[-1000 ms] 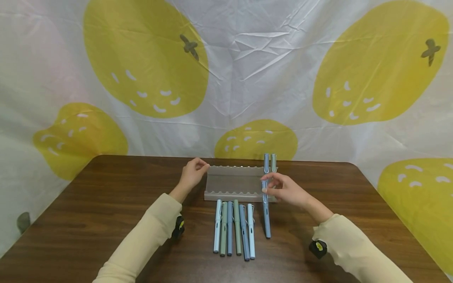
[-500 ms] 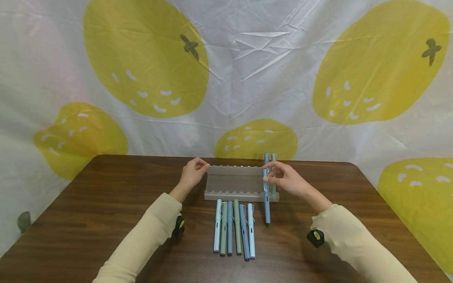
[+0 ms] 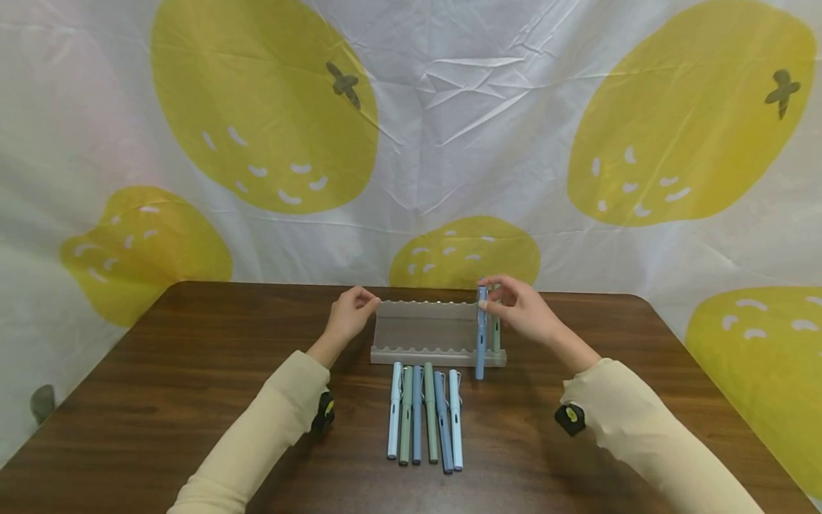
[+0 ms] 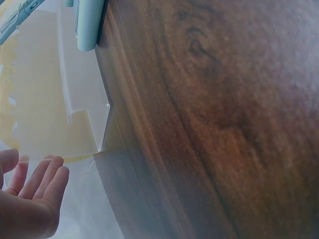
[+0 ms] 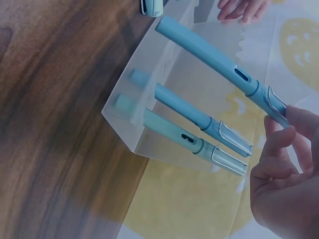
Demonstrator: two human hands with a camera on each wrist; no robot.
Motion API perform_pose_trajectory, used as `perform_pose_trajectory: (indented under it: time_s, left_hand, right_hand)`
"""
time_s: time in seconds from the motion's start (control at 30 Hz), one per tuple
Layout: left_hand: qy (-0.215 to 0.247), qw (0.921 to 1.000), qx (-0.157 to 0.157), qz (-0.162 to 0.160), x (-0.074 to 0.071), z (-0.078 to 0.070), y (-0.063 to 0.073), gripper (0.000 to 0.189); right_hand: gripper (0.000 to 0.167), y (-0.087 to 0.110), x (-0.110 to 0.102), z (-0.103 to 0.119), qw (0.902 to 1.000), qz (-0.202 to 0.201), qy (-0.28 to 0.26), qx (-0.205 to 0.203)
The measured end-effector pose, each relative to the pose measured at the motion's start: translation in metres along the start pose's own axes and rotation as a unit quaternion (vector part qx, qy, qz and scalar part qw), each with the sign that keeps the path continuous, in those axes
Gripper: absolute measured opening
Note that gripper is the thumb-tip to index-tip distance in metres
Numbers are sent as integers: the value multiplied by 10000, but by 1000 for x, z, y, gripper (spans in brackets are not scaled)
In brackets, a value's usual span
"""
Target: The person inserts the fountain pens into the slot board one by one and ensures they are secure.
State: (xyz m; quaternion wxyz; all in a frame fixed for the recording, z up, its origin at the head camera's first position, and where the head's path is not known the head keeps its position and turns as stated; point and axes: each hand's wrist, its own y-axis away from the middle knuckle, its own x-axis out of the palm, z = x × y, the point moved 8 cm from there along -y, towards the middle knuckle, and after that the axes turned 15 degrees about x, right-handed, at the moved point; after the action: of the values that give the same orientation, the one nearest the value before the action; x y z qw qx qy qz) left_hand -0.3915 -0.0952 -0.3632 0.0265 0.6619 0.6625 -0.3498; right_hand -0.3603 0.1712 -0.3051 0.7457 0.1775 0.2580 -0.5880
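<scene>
My right hand (image 3: pixel 523 314) pinches a blue pen (image 5: pixel 209 59) near its upper end, thumb set against fingertips, so the grip is narrow and full. My left hand (image 3: pixel 349 314), well off to the left of that grip, seems to pinch the far corner of the clear rack (image 3: pixel 424 332) between thumb and finger.

To do this well, as I judge it, I should line the pen's shaft up with a notch in the front lip (image 3: pixel 417 357) before lowering it, then let the lower end down first and lean the top back into the matching rear notch. A light pinch should let the pen settle; the left hand ought to brace the rack against any nudge.

From my right-hand grip the pen slopes down toward me, its lower end reaching over the lip; whether it touches there I cannot tell. Just to the right of the held pen, a seated blue pen (image 5: pixel 182 105) and a green pen (image 5: pixel 174 134) lean side by side in the rack, apart from it. Nearer me and left of the grip, six loose pens (image 3: pixel 431 414) lie on the table (image 3: pixel 160 371).
</scene>
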Motion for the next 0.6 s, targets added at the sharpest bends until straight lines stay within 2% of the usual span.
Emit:
perform_pose_trajectory:
  time_s: [0.1,0.23,0.37,0.5,0.6]
  left_hand:
    - [7,10000,-9,9,0,0,0,19]
    - [21,10000,-27,29,1,0,0,19]
    - [26,10000,-49,33,1,0,1,19]
    - [41,10000,-54,11,0,-2,1,18]
    - [41,10000,-56,9,0,-2,1,18]
  right_hand:
    - [33,-2,-2,1,9996,-191,166,-77]
    - [32,-4,-4,4,9993,-347,154,14]
    - [32,2,-8,19,9985,-539,10,55]
    - [31,10,-13,35,9966,-819,6,-52]
    - [31,6,-16,33,9950,-985,-3,-178]
